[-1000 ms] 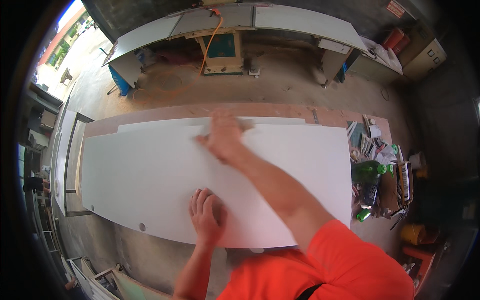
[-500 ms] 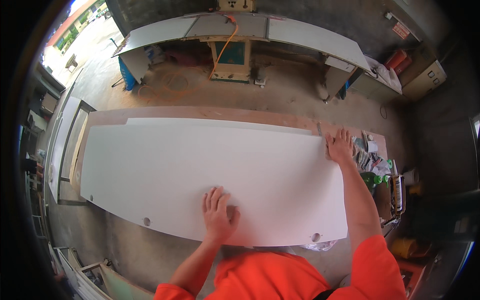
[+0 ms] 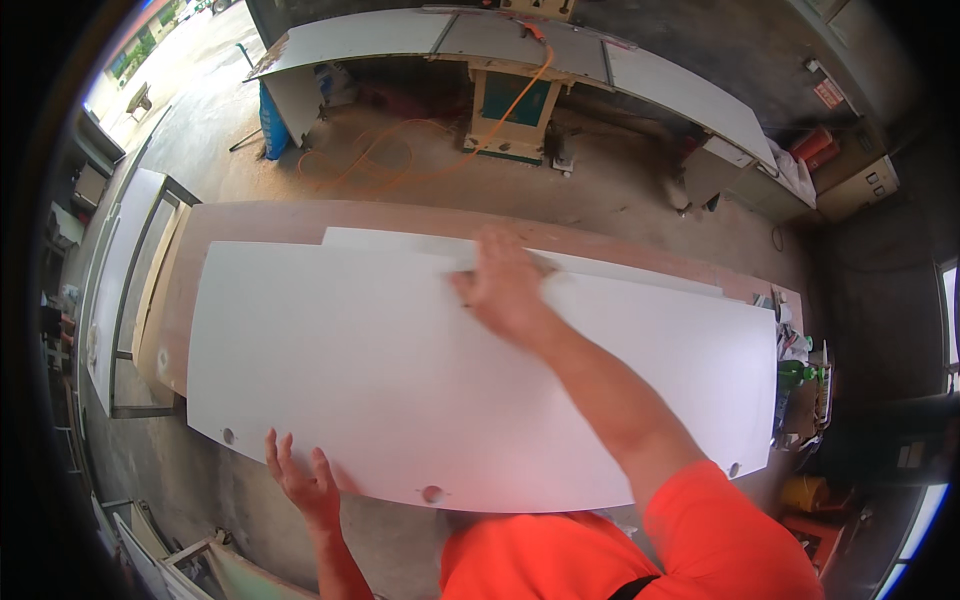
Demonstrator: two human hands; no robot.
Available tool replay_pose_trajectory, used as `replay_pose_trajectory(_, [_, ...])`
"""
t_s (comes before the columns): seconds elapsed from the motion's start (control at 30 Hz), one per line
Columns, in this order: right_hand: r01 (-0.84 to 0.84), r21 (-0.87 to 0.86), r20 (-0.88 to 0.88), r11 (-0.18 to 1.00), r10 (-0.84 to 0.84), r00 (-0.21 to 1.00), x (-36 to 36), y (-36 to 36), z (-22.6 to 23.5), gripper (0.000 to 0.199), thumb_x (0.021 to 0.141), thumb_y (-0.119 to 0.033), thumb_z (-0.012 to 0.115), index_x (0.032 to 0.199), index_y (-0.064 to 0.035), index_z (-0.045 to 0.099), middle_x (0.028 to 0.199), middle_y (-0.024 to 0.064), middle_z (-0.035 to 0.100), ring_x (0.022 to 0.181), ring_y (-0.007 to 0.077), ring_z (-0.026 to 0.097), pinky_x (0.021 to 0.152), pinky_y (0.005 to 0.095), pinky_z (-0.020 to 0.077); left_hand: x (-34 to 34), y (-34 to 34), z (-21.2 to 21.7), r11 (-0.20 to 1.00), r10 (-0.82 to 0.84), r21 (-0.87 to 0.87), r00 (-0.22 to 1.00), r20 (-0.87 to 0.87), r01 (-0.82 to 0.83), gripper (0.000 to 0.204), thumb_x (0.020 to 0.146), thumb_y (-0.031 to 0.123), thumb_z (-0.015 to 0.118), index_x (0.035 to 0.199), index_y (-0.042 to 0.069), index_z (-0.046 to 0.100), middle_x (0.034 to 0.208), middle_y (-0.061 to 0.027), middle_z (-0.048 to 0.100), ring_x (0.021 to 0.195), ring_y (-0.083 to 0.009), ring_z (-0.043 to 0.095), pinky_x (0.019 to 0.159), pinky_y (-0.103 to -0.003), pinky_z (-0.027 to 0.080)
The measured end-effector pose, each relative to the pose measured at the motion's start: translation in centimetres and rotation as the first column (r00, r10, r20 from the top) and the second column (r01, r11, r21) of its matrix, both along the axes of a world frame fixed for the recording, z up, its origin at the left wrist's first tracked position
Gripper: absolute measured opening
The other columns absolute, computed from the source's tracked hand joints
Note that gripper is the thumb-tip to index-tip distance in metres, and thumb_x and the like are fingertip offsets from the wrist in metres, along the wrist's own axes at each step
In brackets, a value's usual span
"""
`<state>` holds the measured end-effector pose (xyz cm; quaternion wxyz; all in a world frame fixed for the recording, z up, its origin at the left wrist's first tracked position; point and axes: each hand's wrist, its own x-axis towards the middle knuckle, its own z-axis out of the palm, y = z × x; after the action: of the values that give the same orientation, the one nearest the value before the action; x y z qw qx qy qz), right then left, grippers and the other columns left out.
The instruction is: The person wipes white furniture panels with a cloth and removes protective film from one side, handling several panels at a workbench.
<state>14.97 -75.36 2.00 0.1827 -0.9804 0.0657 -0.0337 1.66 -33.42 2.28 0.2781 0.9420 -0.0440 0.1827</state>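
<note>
A long white panel (image 3: 360, 320) lies flat, with several round holes along its near edge; one hole (image 3: 432, 494) shows near the middle. Under its far edge another white panel (image 3: 640, 276) peeks out. My right hand (image 3: 508, 290) is over the far edge of the top panel, smeared by motion. A small pale patch shows beside its fingers, too blurred to name. Close to the near left edge, my left hand (image 3: 305, 485) is open, fingers apart, holding nothing; whether it touches the panel I cannot tell.
Beneath the panels is a brownish board (image 3: 290, 218). Several items, including a green bottle (image 3: 793, 375), crowd the right end. A metal frame (image 3: 145, 300) stands left. Across the floor, a long bench (image 3: 375, 45) has an orange cable (image 3: 515, 100) hanging off it.
My right hand has swept left from the panel's right end to its far middle edge. My left hand has moved left, off the panel's middle to its near edge. The view has shifted.
</note>
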Motion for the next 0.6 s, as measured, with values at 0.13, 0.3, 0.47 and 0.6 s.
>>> replay_pose_trajectory(0.13, [-0.135,0.006,-0.071,0.991,0.135,0.988,9.6,13.7,0.5,0.087,0.103,-0.060,0.046,0.162,0.0028,0.031,0.172,0.0195,0.024,0.161,0.0331,0.020,0.130,0.0457,0.0176,4.0,4.2,-0.7,0.999,-0.014,0.043,0.999,0.038,0.012,0.042,0.089,0.007,0.065,0.129,-0.005,0.060,0.152,-0.0257,0.050,0.140,-0.0430,0.049,0.116,-0.050,0.039])
replay_pose_trajectory(0.3, [-0.167,0.086,0.136,0.982,0.154,0.979,8.0,12.4,0.4,0.078,0.094,-0.047,0.067,0.149,0.0049,0.047,0.159,0.0231,0.044,0.150,0.0377,0.039,0.125,0.0484,0.0293,5.3,5.5,-1.9,0.992,-0.012,0.127,0.997,0.075,0.002,0.041,0.086,0.014,0.066,0.124,-0.002,0.064,0.145,-0.0249,0.056,0.138,-0.0446,0.050,0.117,-0.053,0.036])
replay_pose_trajectory(0.47, [0.209,-0.168,-0.038,0.963,-0.218,0.975,-3.9,-5.3,0.1,0.063,0.098,-0.046,0.063,0.136,0.0037,0.053,0.138,0.0277,0.058,0.130,0.0440,0.053,0.109,0.0529,0.0421,5.8,6.4,-1.6,0.991,-0.025,0.132,0.996,0.090,0.013,0.047,0.082,0.024,0.071,0.122,0.001,0.065,0.140,-0.0234,0.059,0.137,-0.0451,0.049,0.116,-0.059,0.034])
replay_pose_trajectory(0.6, [0.391,-0.364,-0.074,0.845,-0.444,0.893,-7.1,-10.8,-2.9,0.078,0.104,-0.057,0.048,0.152,0.0049,0.043,0.154,0.0279,0.048,0.145,0.0443,0.041,0.122,0.0527,0.0299,6.4,6.8,-0.6,0.993,-0.059,0.103,0.996,0.066,0.052,0.046,0.081,0.026,0.071,0.121,0.003,0.067,0.139,-0.0216,0.061,0.136,-0.0440,0.051,0.118,-0.058,0.032])
